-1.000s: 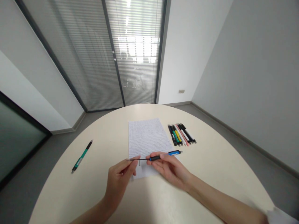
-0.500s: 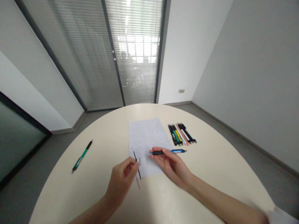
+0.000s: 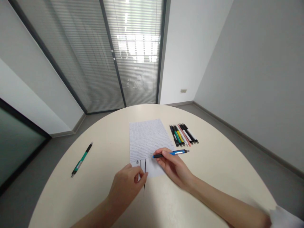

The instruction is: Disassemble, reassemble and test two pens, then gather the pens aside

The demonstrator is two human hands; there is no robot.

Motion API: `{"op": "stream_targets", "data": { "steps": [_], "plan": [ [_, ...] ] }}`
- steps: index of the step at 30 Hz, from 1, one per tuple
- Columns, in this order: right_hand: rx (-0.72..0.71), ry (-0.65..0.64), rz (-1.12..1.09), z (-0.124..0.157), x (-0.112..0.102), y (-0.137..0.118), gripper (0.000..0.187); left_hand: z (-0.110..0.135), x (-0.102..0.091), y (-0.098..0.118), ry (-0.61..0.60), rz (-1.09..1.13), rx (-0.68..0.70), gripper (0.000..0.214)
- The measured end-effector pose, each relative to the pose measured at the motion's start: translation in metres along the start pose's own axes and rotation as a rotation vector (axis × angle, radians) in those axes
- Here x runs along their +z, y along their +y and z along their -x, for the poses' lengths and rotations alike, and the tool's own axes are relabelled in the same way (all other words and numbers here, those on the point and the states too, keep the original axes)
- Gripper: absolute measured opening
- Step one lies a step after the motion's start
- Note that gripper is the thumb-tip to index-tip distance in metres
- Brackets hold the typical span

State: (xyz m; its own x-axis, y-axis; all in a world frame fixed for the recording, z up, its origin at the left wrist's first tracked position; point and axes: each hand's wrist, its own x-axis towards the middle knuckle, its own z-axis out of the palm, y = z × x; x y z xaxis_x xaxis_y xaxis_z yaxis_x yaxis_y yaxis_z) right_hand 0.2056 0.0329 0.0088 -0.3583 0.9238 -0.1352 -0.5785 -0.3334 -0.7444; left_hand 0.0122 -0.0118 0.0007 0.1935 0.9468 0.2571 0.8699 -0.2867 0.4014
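Note:
My right hand pinches a black-and-blue pen between thumb and fingers, its black end over the lower edge of a handwritten sheet of paper. My left hand grips a thin black pen refill at the sheet's bottom edge, and the refill stands nearly upright beside the fingertips. A small grey piece lies on the paper just beyond my left fingers. What it is, I cannot tell.
The sheet lies on a round cream table. Several pens lie side by side to the right of the sheet, and a green-and-black pen lies to the left. Beyond the table rim are a grey floor and a blinds-covered glass door.
The thin refill has swung from lying level between my hands to nearly upright in my left hand. My hands have moved apart, and the pen in my right hand has tilted slightly.

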Motion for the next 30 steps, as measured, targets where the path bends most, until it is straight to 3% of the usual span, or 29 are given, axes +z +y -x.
{"op": "stream_targets", "data": {
  "steps": [2,5,9,12,16,22,30],
  "plan": [
    [-0.024,0.004,0.032,0.001,0.001,-0.001,0.019,0.001,-0.002,0.001,0.067,0.041,0.099,0.026],
    [-0.153,-0.002,0.211,0.001,0.0,-0.002,0.015,0.003,-0.007,0.002,0.127,0.129,0.364,0.026],
    [-0.54,-0.047,0.813,0.0,-0.009,-0.007,0.008,0.006,-0.015,0.0,0.107,0.156,0.635,0.017],
    [-0.722,-0.231,1.159,0.003,-0.016,-0.011,0.013,0.006,-0.017,-0.003,0.064,0.149,0.645,0.014],
    [-0.696,-0.429,1.377,0.006,-0.019,-0.01,0.03,0.005,-0.015,-0.004,0.023,0.134,0.618,0.015],
    [-0.703,-0.418,1.605,0.001,-0.018,0.002,0.041,0.004,-0.015,-0.003,0.006,0.147,0.597,0.015],
    [-0.741,-0.453,1.652,0.001,-0.014,-0.001,0.04,0.003,-0.013,-0.003,-0.002,0.155,0.577,0.016]
  ]
}}
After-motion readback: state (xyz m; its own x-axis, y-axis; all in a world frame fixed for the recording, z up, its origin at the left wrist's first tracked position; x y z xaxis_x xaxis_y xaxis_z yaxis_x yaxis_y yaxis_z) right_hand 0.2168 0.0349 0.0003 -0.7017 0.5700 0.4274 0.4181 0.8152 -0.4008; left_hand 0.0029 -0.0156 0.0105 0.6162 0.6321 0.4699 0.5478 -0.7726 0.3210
